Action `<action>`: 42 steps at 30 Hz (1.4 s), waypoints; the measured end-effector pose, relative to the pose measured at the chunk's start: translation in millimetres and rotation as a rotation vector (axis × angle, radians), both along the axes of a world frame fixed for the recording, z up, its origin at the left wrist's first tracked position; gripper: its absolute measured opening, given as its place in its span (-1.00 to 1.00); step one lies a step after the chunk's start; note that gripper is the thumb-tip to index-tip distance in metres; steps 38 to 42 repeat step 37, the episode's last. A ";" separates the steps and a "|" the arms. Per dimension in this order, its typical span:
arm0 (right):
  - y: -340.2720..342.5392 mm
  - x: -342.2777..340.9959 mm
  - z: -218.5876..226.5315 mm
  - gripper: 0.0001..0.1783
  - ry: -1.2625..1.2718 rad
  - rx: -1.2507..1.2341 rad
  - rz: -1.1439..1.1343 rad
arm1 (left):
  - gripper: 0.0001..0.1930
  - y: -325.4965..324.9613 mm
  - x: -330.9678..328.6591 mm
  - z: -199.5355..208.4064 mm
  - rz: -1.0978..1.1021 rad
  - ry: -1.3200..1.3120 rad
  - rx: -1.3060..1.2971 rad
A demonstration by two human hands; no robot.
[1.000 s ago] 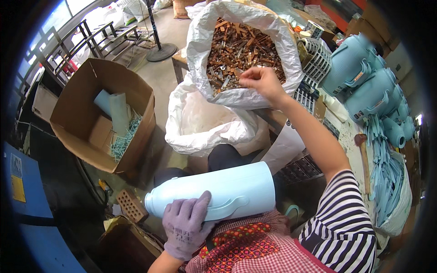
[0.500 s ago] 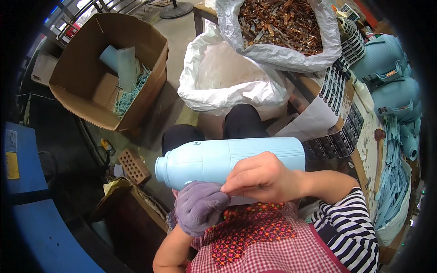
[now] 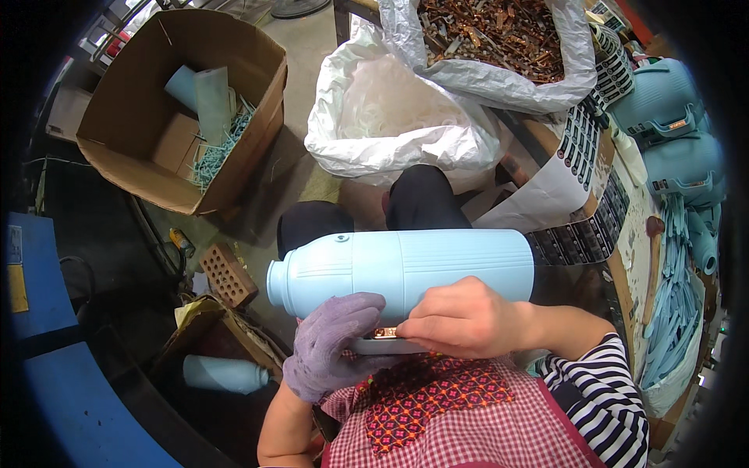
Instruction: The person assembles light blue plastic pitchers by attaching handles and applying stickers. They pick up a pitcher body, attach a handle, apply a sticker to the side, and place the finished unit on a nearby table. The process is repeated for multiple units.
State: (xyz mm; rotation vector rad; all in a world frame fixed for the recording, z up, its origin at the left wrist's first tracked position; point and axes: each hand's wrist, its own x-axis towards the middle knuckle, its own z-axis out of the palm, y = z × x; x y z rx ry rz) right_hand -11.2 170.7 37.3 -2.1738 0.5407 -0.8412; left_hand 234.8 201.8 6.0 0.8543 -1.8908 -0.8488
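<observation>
A pale blue cylindrical flask shell (image 3: 374, 265) lies sideways across my lap, its narrow neck to the left. Just on the near side of it, my left hand (image 3: 335, 343), in a purple-grey knitted glove, is closed round the left end of a flat grey-blue strip (image 3: 390, 346). My bare right hand (image 3: 468, 320) is closed at the strip's right end, with thumb and fingers together against a small copper-coloured metal piece (image 3: 385, 332). That piece sits along the strip's upper edge; its right end is hidden by my fingers.
White sacks stand ahead, one with clear plastic bits (image 3: 398, 109), one with copper-coloured metal pieces (image 3: 491, 39). A cardboard box (image 3: 117, 148) stands far left, a brick (image 3: 226, 274) nearer. Blue shells (image 3: 663, 93) and a hammer (image 3: 654, 265) lie right. Another shell (image 3: 226, 374) lies lower left.
My gloved fingers have uncurled somewhat and my right hand has shifted right, so the strip and metal piece now show between them. More of the shell at lower left shows.
</observation>
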 end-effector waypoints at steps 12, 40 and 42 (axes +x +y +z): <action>-44.5 -38.4 21.2 -0.68 0.044 -0.250 -0.039 | -0.56 -6.1 -3.5 26.0 0.159 -0.295 -0.156; -105.9 -32.3 11.5 -0.81 0.220 -0.323 -0.249 | -0.56 -69.5 -17.5 22.8 0.033 0.019 0.757; -105.9 -32.3 11.5 -0.81 0.220 -0.323 -0.249 | -0.56 -69.5 -17.5 22.8 0.033 0.019 0.757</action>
